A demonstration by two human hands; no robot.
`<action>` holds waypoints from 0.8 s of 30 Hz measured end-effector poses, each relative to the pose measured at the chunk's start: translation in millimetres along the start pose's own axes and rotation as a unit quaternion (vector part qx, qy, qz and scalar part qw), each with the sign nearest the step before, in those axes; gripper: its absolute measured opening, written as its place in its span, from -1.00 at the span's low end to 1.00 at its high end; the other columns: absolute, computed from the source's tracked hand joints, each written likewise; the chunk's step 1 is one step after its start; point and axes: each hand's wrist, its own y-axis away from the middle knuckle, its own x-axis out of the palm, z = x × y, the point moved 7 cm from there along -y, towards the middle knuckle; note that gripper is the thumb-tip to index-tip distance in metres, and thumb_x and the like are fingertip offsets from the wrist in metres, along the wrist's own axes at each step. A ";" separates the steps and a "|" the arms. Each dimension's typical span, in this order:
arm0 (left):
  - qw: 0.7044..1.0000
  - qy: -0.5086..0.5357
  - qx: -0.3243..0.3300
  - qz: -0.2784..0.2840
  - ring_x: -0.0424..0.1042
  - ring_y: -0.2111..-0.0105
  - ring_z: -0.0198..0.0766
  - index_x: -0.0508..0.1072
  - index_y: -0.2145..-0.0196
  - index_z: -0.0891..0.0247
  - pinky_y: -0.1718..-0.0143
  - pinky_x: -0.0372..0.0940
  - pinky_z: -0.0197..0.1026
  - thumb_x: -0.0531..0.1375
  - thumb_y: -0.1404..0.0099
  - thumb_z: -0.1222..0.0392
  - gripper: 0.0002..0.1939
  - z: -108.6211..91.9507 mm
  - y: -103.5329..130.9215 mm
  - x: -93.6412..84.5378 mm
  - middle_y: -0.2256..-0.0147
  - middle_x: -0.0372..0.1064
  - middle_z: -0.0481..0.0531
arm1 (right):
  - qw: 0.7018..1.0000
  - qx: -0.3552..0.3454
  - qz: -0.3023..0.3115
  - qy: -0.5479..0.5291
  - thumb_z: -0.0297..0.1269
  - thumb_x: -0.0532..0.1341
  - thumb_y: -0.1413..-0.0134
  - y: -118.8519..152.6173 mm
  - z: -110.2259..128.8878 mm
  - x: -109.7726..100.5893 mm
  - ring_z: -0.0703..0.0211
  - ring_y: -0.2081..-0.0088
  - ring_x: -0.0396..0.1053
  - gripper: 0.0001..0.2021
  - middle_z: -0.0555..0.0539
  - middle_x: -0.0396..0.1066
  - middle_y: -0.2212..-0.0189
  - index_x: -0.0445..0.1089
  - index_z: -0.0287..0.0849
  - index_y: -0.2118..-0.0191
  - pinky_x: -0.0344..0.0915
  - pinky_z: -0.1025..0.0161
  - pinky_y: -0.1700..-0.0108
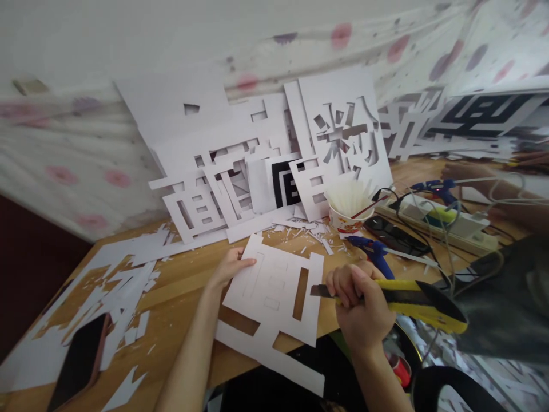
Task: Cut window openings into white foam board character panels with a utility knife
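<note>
Left hand [231,266] pinches the white board [270,272] at 10 o'clock; right hand [364,303] squeezes the yellow knife [401,293]. Cutting seems partway (see the uncut pencil boxes [271,303]); next cut needs steady holding.

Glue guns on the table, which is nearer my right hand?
The front glue gun, just beyond your right hand and near the paper cup; the other blue one lies farther back.
</note>
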 end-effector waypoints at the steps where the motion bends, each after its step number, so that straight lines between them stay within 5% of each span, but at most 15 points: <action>1: 1.000 -0.012 0.007 -0.014 0.53 0.24 -0.14 0.50 0.25 0.30 0.24 0.41 -0.17 0.30 -0.07 0.16 -0.74 -1.2 1.7 -1.4 0.19 0.57 0.11 | 1.000 -0.002 0.002 -0.001 -0.38 0.22 -0.03 1.0 -0.2 1.0 0.42 0.74 -0.10 -0.60 0.19 -0.09 0.80 0.01 -0.12 0.68 0.12 0.38 0.61; 7: 0.994 -0.033 0.035 -0.093 0.51 0.18 -0.13 0.47 0.18 0.33 0.17 0.39 -0.16 0.23 -0.07 0.26 -0.69 -12.2 11.5 -3.2 0.16 0.54 0.10 | 0.999 -0.021 0.023 0.000 -0.38 0.22 -0.04 7.3 3.6 11.6 0.43 0.75 -0.09 -0.59 0.19 -0.09 0.81 0.01 -0.14 0.69 0.14 0.39 0.61; 14: 0.981 0.170 0.010 -0.088 0.52 0.16 -0.10 0.37 0.04 0.28 0.20 0.43 -0.14 0.33 0.01 0.24 -0.46 -15.8 27.7 0.3 0.09 0.52 0.15 | 0.999 -0.014 0.046 -0.019 -0.39 0.20 -0.03 13.3 9.3 16.8 0.43 0.73 -0.07 -0.61 0.19 -0.09 0.79 0.01 -0.14 0.68 0.15 0.39 0.59; 24: 0.975 0.202 0.057 -0.070 0.48 0.18 -0.12 0.33 0.00 0.26 0.24 0.41 -0.15 0.35 0.17 0.32 -0.30 -29.0 44.9 8.7 0.11 0.48 0.11 | 0.993 -0.026 0.095 -0.059 -0.40 0.12 -0.09 17.0 17.7 22.2 0.43 0.72 -0.09 -0.62 0.18 -0.14 0.77 -0.07 -0.15 0.64 0.19 0.37 0.53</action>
